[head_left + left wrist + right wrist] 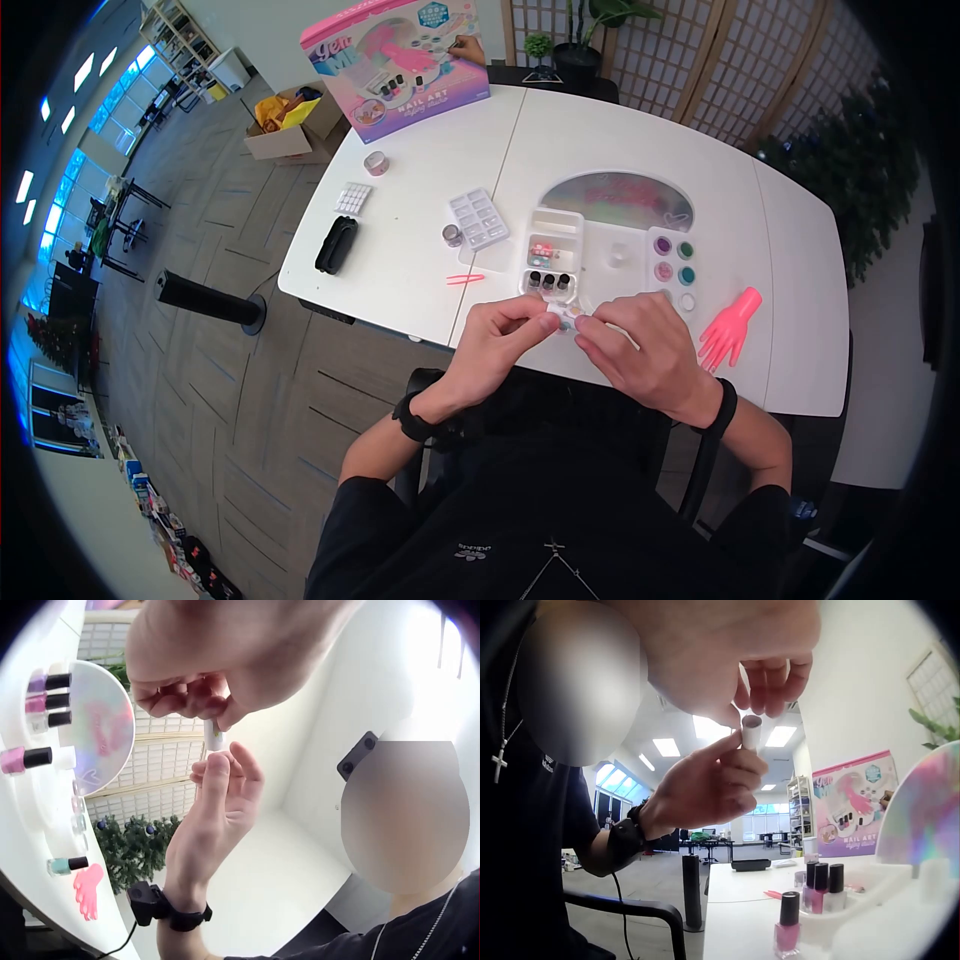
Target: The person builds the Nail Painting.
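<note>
Both hands meet in front of the chest, above the near table edge. Between them is a small white tube (pixel 751 733), with a round opening facing up in the right wrist view. My left hand (pixel 495 350) pinches it between thumb and fingers. The thumb and fingers of my right hand (pixel 650 350) pinch its other end, partly covering it in the left wrist view (pixel 214 739). Just beyond the hands, small nail polish bottles (pixel 549 282) with black caps stand in a white compartment tray (pixel 556 224). A pink bottle (pixel 787 930) stands apart in the right wrist view.
A pink plastic toy hand (pixel 735 322) lies right, near small pots of colour (pixel 664 246). An iridescent half-round panel (pixel 615 200) stands behind. Leftward are pink tweezers (pixel 465 279), a white palette (pixel 480 218), a black case (pixel 337 245) and a nail art box (pixel 395 70).
</note>
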`<action>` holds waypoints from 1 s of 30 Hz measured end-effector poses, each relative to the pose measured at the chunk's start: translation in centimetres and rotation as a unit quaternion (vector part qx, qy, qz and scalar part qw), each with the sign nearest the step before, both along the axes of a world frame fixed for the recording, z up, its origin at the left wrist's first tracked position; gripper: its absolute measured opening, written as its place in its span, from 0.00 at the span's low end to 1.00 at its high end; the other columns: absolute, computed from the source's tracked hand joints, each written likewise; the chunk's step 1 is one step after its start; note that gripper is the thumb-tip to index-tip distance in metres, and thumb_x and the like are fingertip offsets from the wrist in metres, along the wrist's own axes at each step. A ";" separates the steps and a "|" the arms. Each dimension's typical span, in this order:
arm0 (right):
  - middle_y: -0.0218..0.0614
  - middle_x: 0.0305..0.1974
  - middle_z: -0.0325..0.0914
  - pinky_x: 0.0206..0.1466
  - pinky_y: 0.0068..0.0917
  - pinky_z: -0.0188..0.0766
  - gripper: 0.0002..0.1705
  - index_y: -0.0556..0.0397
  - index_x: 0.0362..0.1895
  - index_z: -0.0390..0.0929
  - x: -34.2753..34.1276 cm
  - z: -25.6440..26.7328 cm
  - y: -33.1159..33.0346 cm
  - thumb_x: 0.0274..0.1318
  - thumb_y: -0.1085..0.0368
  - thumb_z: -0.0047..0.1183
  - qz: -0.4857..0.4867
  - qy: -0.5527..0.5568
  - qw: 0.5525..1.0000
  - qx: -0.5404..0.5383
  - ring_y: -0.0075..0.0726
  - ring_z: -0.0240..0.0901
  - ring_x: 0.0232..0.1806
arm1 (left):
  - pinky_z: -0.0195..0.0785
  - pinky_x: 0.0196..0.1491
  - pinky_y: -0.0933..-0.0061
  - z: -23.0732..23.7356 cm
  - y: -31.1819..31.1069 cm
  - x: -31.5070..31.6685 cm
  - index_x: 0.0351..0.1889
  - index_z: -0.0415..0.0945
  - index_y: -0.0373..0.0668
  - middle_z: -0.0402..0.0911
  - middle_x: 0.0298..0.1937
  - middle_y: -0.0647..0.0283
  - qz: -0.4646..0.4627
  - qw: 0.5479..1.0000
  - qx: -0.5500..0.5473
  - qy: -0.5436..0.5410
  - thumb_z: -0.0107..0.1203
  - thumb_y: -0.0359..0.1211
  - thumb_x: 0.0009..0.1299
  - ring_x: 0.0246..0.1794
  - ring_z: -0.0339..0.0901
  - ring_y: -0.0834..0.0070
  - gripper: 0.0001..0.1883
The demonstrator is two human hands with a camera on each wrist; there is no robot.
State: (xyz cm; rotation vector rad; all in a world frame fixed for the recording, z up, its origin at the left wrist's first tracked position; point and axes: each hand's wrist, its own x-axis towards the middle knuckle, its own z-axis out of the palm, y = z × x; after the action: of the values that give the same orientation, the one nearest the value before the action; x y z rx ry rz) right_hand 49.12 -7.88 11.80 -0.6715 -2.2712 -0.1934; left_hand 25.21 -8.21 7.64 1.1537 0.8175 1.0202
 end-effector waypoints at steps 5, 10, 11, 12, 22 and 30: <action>0.34 0.48 0.84 0.45 0.34 0.79 0.21 0.52 0.56 0.86 0.3 -0.4 0.1 0.56 0.72 0.67 0.024 0.003 1.000 0.019 0.38 0.85 0.46 | 0.59 0.43 0.77 -0.7 0.0 0.1 0.52 0.88 0.32 0.75 0.43 0.72 -0.041 0.994 -0.029 -0.095 0.60 0.31 0.85 0.39 0.65 0.85 0.11; 0.35 0.48 0.85 0.44 0.32 0.81 0.21 0.52 0.55 0.87 0.2 -0.2 0.1 0.55 0.73 0.67 0.023 0.018 0.999 0.015 0.39 0.86 0.46 | 0.63 0.46 0.76 0.2 -0.2 0.5 0.53 0.87 0.31 0.76 0.51 0.69 -0.035 0.994 -0.023 -0.100 0.59 0.31 0.85 0.43 0.66 0.82 0.11; 0.35 0.48 0.85 0.43 0.32 0.81 0.21 0.53 0.55 0.87 0.2 -0.1 0.1 0.54 0.73 0.67 0.023 0.021 0.999 0.015 0.39 0.86 0.45 | 0.64 0.47 0.76 0.1 -0.2 0.5 0.54 0.88 0.32 0.76 0.52 0.68 -0.040 0.993 -0.026 -0.107 0.59 0.30 0.85 0.43 0.67 0.82 0.11; 0.35 0.47 0.85 0.42 0.32 0.81 0.21 0.53 0.54 0.87 0.2 0.0 0.1 0.54 0.73 0.68 0.024 0.025 0.999 0.015 0.39 0.87 0.45 | 0.65 0.48 0.76 0.0 -0.2 0.4 0.55 0.88 0.32 0.77 0.53 0.68 -0.044 0.992 -0.030 -0.114 0.59 0.30 0.85 0.44 0.68 0.82 0.11; 0.38 0.44 0.84 0.38 0.33 0.82 0.21 0.56 0.51 0.87 -0.1 0.3 0.4 0.50 0.80 0.70 0.035 0.075 0.994 -0.076 0.42 0.84 0.40 | 0.74 0.52 0.75 0.4 -0.1 0.8 0.56 0.89 0.32 0.89 0.51 0.62 0.015 0.996 -0.037 -0.081 0.63 0.27 0.82 0.46 0.80 0.81 0.10; 0.38 0.43 0.83 0.43 0.36 0.80 0.15 0.56 0.50 0.87 -0.1 1.7 3.7 0.58 0.78 0.70 0.000 0.068 0.984 -0.166 0.44 0.83 0.43 | 0.74 0.52 0.77 1.4 4.1 0.6 0.52 0.90 0.35 0.91 0.43 0.65 0.031 0.999 -0.015 0.023 0.66 0.34 0.81 0.45 0.82 0.84 0.11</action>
State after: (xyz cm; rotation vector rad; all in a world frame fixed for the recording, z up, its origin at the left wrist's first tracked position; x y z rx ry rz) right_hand 48.98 -4.21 13.55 -0.8277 -2.1895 0.2316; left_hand 25.77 -4.12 9.09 1.1365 0.9078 1.0326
